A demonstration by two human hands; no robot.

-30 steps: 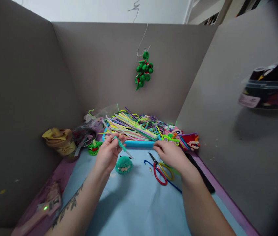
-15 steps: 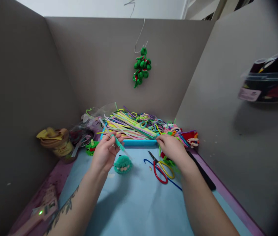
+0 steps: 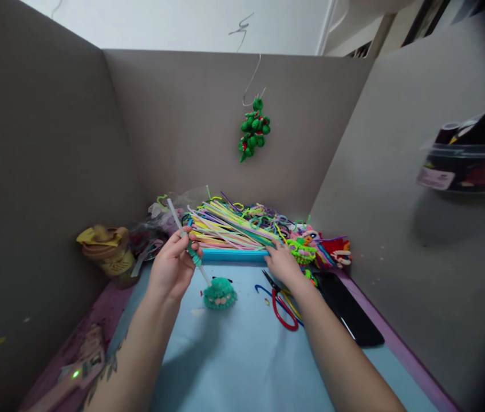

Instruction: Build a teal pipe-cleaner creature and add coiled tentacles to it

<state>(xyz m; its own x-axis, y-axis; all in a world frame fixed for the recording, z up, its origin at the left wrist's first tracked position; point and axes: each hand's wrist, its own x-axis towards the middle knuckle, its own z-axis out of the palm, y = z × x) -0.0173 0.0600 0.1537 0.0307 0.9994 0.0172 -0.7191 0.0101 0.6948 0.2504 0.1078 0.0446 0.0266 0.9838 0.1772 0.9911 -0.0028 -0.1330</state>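
My left hand (image 3: pixel 174 263) is closed around a translucent white stick (image 3: pixel 173 213). A teal pipe cleaner (image 3: pixel 194 256) is coiled around the stick's middle, and the lower end points down at a fuzzy teal ball-shaped piece (image 3: pixel 220 293) with pale pink spots. That piece sits on the light blue mat. My right hand (image 3: pixel 284 263) reaches to the front right of the blue tray (image 3: pixel 236 256), fingers stretched out and touching the ends of the pipe cleaners (image 3: pixel 236 226) heaped in it. Below its wrist lie red-and-yellow-handled scissors (image 3: pixel 283 312), partly covered by the forearm, and a blue pipe cleaner (image 3: pixel 260 287).
A black phone-like slab (image 3: pixel 349 309) lies at the right. Colourful fuzzy figures (image 3: pixel 332 252) crowd the tray's right end. Left stand a brown cup (image 3: pixel 111 252) and a pink glue gun (image 3: pixel 83 366) with a green light. Grey panels surround the mat; a green ornament (image 3: pixel 254 131) hangs behind.
My right hand has gone from pinched fingers at the tray's corner to stretched fingers on the pipe cleaners. My left hand has shifted left and tilted the stick steeper. The view has tipped slightly.
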